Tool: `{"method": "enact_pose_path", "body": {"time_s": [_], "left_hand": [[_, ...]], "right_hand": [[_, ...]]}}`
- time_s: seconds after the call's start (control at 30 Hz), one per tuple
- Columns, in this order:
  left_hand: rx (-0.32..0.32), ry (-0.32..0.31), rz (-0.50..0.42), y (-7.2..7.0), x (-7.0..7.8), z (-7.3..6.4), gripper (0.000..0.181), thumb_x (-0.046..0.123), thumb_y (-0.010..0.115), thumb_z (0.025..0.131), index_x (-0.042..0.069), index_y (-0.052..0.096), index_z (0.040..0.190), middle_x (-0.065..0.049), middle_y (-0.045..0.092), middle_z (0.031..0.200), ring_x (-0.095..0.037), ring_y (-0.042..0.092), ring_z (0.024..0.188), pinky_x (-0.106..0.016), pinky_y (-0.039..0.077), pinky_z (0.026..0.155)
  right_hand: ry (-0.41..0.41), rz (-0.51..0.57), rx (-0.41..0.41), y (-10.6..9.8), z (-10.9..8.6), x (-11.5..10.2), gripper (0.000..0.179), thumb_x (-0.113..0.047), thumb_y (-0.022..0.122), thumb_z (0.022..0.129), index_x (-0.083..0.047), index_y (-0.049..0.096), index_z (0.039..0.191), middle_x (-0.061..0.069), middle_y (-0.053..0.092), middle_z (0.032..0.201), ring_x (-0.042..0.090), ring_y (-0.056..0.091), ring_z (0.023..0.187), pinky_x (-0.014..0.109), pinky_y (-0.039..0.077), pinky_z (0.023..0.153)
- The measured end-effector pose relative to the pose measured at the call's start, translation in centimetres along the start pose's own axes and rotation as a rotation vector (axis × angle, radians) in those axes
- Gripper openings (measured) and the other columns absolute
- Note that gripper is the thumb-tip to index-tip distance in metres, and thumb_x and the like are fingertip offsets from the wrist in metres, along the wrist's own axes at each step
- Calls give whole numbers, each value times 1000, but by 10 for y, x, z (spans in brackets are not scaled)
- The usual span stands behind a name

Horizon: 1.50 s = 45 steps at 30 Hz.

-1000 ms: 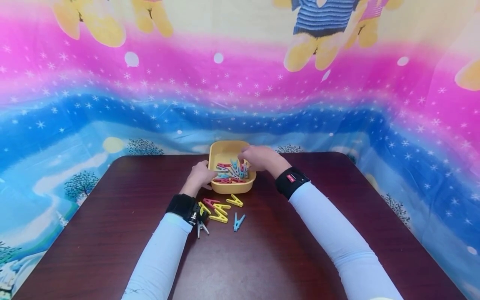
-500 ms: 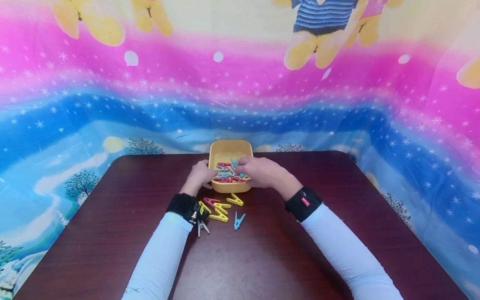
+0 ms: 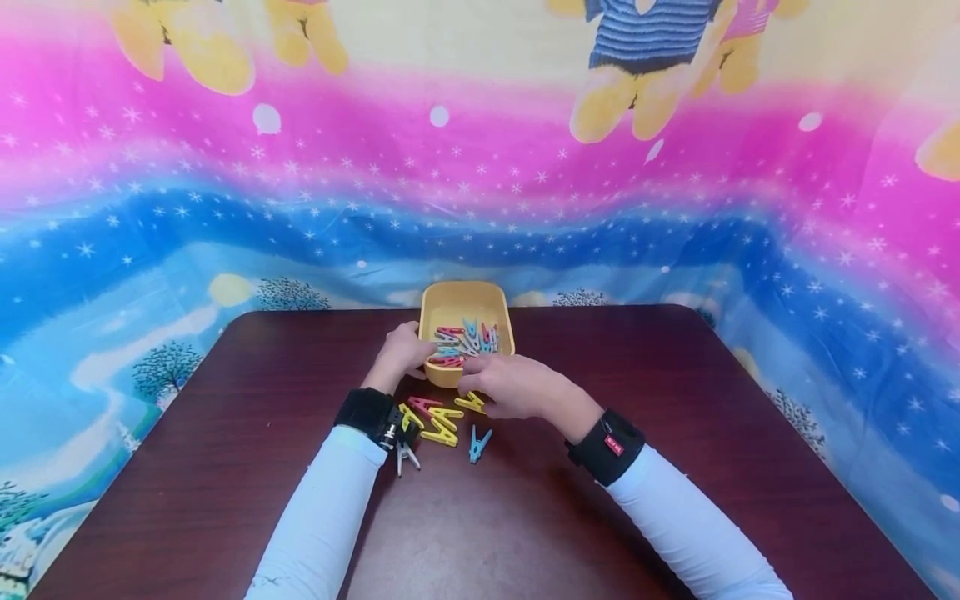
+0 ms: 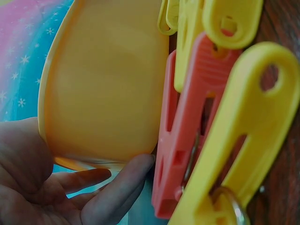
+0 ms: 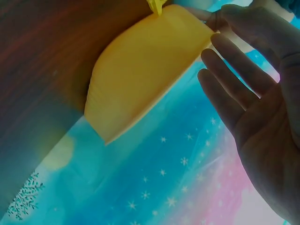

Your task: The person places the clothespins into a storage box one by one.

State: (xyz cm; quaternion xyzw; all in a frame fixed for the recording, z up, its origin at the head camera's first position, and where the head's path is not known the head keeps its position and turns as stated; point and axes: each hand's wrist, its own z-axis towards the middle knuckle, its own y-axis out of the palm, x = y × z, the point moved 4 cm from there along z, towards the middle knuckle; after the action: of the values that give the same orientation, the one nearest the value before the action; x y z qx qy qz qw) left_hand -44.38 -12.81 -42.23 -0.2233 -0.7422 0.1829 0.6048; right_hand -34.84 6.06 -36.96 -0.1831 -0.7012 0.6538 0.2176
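My left hand [image 3: 399, 350] holds the left side of a yellow plastic bin [image 3: 461, 300], thumb over the rim; the left wrist view has its fingers [image 4: 119, 190] against the bin's outer wall. Clothespins in red, blue and grey [image 3: 450, 332] lie inside. Over the bin's near right corner is my right hand [image 3: 521, 387], fingertips just above a yellow clothespin [image 3: 469, 403] on the table. Seen from the right wrist, its fingers [image 5: 224, 91] are extended and nothing shows in them. In front of the bin lie a red clothespin [image 3: 422, 406] and several yellow ones [image 3: 439, 432].
A blue clothespin [image 3: 480, 444] and a grey one [image 3: 407, 456] lie nearer on the dark wooden table [image 3: 600, 533]. Behind the table hangs a printed cloth [image 3: 480, 183], close to the bin's far end.
The right hand has come out of the bin, moving toward the person over its near rim to the yellow clothespin. The left hand and bin stay put.
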Motion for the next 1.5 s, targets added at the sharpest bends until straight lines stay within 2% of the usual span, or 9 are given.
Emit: {"method": "enact_pose_path", "body": {"time_s": [0.27, 0.5, 0.6, 0.83, 1.13, 1.5], "left_hand": [[-2, 4, -9, 2, -1, 1, 54, 17, 64, 105, 2, 49, 155, -26, 69, 134, -38, 76, 112, -40, 71, 76], [1, 5, -18, 3, -1, 1, 54, 16, 64, 105, 2, 50, 155, -26, 69, 135, -38, 76, 113, -41, 71, 76], [3, -3, -15, 4, -2, 2, 54, 16, 64, 106, 2, 49, 156, -27, 68, 135, -38, 76, 114, -41, 71, 76], [1, -14, -21, 4, -3, 0, 54, 16, 65, 106, 2, 49, 156, -26, 69, 135, -39, 76, 115, -42, 71, 78], [0, -18, -20, 2, -3, 1, 56, 17, 64, 106, 3, 47, 158, -26, 67, 138, -40, 75, 118, -42, 71, 79], [-6, 7, -30, 0, -2, 1, 57, 17, 63, 106, 2, 47, 158, -27, 66, 140, -41, 76, 118, -42, 71, 78]], "right_hand": [[-26, 65, -60, 15, -3, -12, 28, -22, 85, 95, -20, 77, 121, 2, 73, 120, 14, 65, 107, 28, 64, 91], [2, 168, -141, 25, -4, -18, 31, -20, 89, 92, -25, 79, 121, -1, 72, 121, 11, 62, 101, 21, 61, 85], [0, 172, -158, 27, -3, -20, 33, -19, 90, 90, -24, 78, 121, 0, 72, 120, 10, 61, 99, 20, 60, 83], [-6, 170, -180, 34, -3, -23, 33, -20, 91, 89, -25, 79, 120, -2, 73, 121, 9, 62, 102, 21, 61, 88], [-14, 183, -191, 39, -1, -23, 20, -22, 88, 93, -24, 80, 112, -4, 73, 110, 8, 61, 94, 18, 58, 83], [81, 257, -218, 39, 0, -18, 17, -22, 86, 95, -23, 82, 112, -10, 76, 103, 6, 61, 84, 19, 57, 79]]}}
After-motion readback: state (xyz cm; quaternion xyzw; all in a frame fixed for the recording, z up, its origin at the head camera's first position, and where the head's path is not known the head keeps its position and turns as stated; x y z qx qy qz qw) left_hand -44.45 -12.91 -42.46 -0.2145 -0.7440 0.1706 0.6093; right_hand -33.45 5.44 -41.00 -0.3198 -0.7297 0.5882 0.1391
